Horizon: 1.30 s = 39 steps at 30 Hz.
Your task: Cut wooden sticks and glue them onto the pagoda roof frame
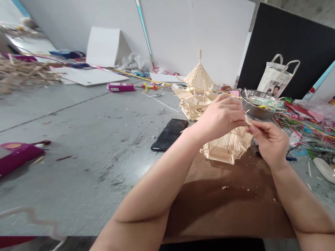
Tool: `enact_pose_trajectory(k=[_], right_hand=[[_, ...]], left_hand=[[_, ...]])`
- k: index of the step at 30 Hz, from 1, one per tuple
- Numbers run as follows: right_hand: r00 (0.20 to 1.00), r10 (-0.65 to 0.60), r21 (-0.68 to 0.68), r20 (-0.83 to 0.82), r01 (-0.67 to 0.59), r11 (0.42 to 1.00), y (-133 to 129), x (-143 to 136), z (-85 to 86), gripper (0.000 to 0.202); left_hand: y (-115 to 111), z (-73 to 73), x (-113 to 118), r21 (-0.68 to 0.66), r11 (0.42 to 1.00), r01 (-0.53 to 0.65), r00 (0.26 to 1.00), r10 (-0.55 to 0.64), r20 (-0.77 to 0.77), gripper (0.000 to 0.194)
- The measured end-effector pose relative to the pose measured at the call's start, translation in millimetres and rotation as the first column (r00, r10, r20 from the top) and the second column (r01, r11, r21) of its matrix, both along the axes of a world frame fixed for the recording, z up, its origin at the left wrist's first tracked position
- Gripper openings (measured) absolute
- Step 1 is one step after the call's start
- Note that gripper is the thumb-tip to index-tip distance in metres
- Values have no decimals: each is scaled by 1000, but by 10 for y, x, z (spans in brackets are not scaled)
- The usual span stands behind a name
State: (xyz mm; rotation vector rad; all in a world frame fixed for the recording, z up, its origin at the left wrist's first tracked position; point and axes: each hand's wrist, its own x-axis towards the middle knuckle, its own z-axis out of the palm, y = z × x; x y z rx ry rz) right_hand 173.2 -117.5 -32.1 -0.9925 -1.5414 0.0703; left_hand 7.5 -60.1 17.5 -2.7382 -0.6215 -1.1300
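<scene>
My left hand (223,113) is closed, fingers pinched together above a hexagonal roof-like piece built of thin wooden sticks (223,148). My right hand (272,139) meets it from the right, thumb and fingers closed on a small pale wooden stick piece (248,120). The left fingertips touch this same piece, partly hiding it. Behind my left hand stands a tiered wooden-stick pagoda (199,78) with a pointed top. The stick piece below my hands rests on a brown board (222,205), partly covered by my left hand.
A black phone (169,135) lies left of the pagoda. Behind my right hand is a metal bowl (259,111) of sticks, with a tote bag (274,78) beyond. Craft scraps clutter the right side. Purple tools (120,87) lie on the left, with white boards (90,75) behind.
</scene>
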Motion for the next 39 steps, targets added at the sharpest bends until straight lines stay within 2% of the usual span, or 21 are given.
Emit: enact_pose_trajectory(k=[4,6,7,8,9,10,12,13,15,17,18,21,24,26,31,35,37,39], right_hand=[[988,115,-110,-105,-127,986,-86,28,143,10],[982,147,-183,-122,-168,969,-131,54,214,10],[978,162,-223,-130,-189,956,-157,72,245,12],[974,175,-260,-140,-207,943,-185,95,268,14],[971,184,-294,-152,-222,929,-216,123,282,17],[969,187,-321,-164,-232,918,-249,156,281,20],[973,175,-372,-149,-219,902,-314,235,223,24],[981,164,-410,-107,-194,891,-342,275,162,26],[986,151,-535,67,-92,840,-383,337,-17,28],[941,196,-661,277,38,750,-394,349,-236,27],[910,198,-682,365,117,722,-387,333,-342,28],[819,215,-685,532,267,678,-327,221,-570,35],[734,215,-638,645,362,679,-250,94,-632,35],[681,214,-599,700,397,696,-215,37,-617,31],[650,223,-574,727,397,716,-102,-22,-570,24],[647,180,-548,741,427,719,136,-57,-553,31],[643,165,-540,748,444,715,257,-64,-547,32],[637,158,-533,754,454,714,327,-40,-543,31]], left_hand=[[-244,48,43,-239,970,-38,998,48,35,21],[-349,62,78,-404,915,-27,996,61,72,18],[-396,64,94,-509,861,6,995,48,92,17],[-441,60,106,-624,779,59,992,24,124,17],[-484,47,113,-736,664,128,985,-2,170,17],[-528,22,116,-825,526,207,972,-18,233,17],[-616,-62,109,-900,236,366,927,-1,376,19],[-660,-121,101,-896,118,428,900,27,434,19],[-741,-261,87,-855,-65,514,857,86,508,23],[-801,-415,84,-812,-160,562,827,129,547,26],[-821,-491,87,-801,-178,571,821,140,554,28],[-837,-696,112,-806,-162,569,820,178,543,30],[-814,-840,138,-820,-172,547,832,222,508,32],[-797,-899,154,-837,-141,528,842,212,496,32],[-760,-969,205,-868,-35,495,863,135,486,29],[-695,-977,270,-892,28,451,885,113,451,26],[-645,-964,310,-894,21,448,884,140,446,24],[-589,-953,350,-882,-15,471,868,185,460,23]])
